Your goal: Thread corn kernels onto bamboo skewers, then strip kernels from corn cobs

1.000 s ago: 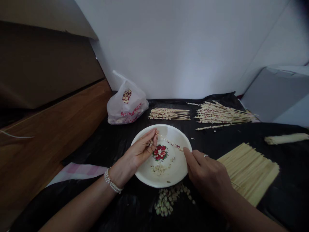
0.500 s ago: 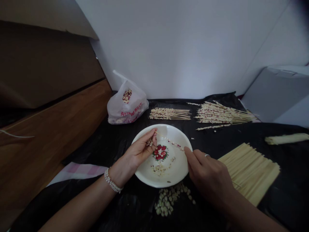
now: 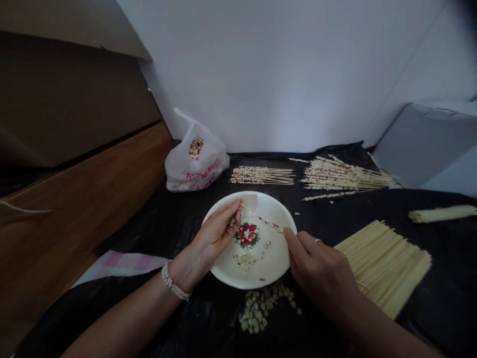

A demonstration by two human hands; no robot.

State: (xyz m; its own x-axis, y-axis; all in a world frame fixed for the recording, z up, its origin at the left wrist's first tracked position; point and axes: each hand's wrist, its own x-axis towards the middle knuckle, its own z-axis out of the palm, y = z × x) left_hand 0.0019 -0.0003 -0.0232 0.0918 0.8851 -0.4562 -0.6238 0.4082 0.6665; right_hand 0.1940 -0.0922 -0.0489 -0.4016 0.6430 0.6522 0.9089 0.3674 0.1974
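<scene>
My left hand [image 3: 221, 226] is over the left side of a white bowl [image 3: 223, 276], fingers curled round several small pale and reddish pieces, its thumb and fingertip pinched at the tip of a thin stick. That stick, a skewer [image 3: 271, 223] threaded with small pieces, runs across the bowl to my right hand [image 3: 316, 258], which grips it at the bowl's right rim. Loose kernel-like pieces [image 3: 246, 261] lie in the bowl below a printed red flower pattern [image 3: 247, 234].
A plastic bag [image 3: 197, 164] of pieces stands behind the bowl. Threaded skewers lie in a small pile [image 3: 261, 175] and a larger pile [image 3: 335, 176]. Bare sticks [image 3: 387, 263] are at the right; loose pieces [image 3: 255, 311] lie before the bowl. A grey-white box [image 3: 425, 144] stands far right.
The fingers of my left hand have closed a little more over the loose pieces. The skewer and my right hand have barely moved.
</scene>
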